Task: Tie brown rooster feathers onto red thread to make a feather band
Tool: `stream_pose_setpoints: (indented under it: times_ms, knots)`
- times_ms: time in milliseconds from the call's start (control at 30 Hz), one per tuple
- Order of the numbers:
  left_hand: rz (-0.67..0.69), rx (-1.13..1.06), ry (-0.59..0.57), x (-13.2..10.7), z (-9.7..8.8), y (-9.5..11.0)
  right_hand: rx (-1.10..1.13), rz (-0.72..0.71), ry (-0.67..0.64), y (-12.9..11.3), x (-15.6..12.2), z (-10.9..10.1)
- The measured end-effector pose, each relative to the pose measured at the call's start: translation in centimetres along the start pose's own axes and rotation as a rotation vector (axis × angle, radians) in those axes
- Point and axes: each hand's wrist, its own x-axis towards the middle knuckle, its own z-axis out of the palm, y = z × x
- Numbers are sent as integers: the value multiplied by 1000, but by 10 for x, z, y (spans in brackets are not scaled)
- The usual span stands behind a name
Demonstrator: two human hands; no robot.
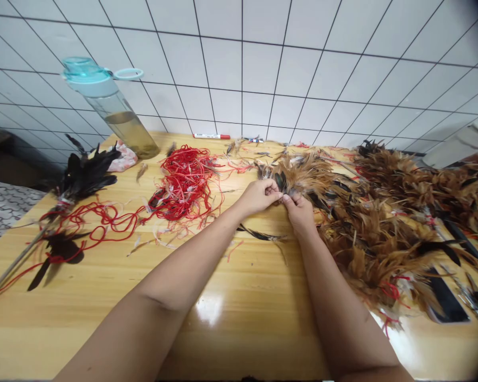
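Observation:
My left hand [258,195] and my right hand [299,212] meet near the middle of the wooden table [239,329], both with fingers pinched on a bundle of brown feathers [302,172]. The bundle lies at the left end of a big heap of brown and black feathers [390,223] that spreads to the right. A single dark feather [263,235] lies on the table just under my wrists.
A tangle of red string [185,183] lies left of my hands, trailing to a stick with black feathers [77,183] at the far left. A water bottle [111,109] leans against the tiled wall. A red marker [212,136] lies at the back. Scissors [476,302] rest at the right edge.

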Motion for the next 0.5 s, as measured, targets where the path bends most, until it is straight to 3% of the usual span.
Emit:
stream_pose_setpoints:
  times_ms: [233, 500]
  knots:
    - [-45, -303, 4, 4, 4, -7, -90, -74, -50, 1, 1, -1]
    - [-175, -405, -20, 3, 3, -2, -265, -130, -35, -10, -2, -1]
